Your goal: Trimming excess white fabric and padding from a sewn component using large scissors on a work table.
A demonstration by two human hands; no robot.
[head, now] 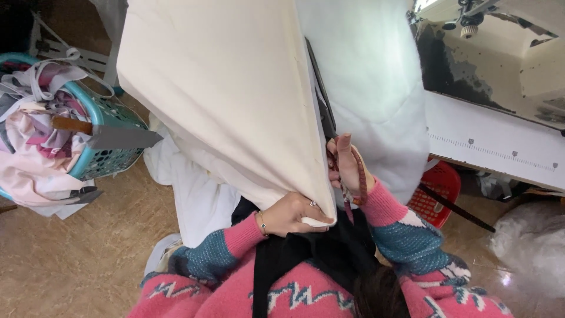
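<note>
At the far left, a teal plastic basket (112,132) stands on the floor, heaped with pink and white fabric scraps (35,126); a large blade with a brown handle (106,134) lies across its rim. Beneath it the tan floor (76,259) runs toward my feet, and white cloth (194,188) lies piled there beside my leg.

Moving right, a big cream fabric piece (223,94) hangs up in front of me, tapering down to a corner. My left hand (291,213) is closed around that lower corner, fingers curled under the edge, with a ring and a thin bracelet showing. Just beside it, my right hand (346,165) is closed on the handles of dark scissors (322,100), thumb pointing up; the blades run upward along the right edge of the cream fabric, between it and a sheet of white wadding (376,76) behind.

Further right, a red perforated basket (438,194) sits on the floor under the worktop; I cannot tell what is in it. A white worktop (494,141) with a printed ruler strip carries a sewing machine (500,53) at the upper right, and a crumpled clear plastic bag (529,241) lies on the floor below it.
</note>
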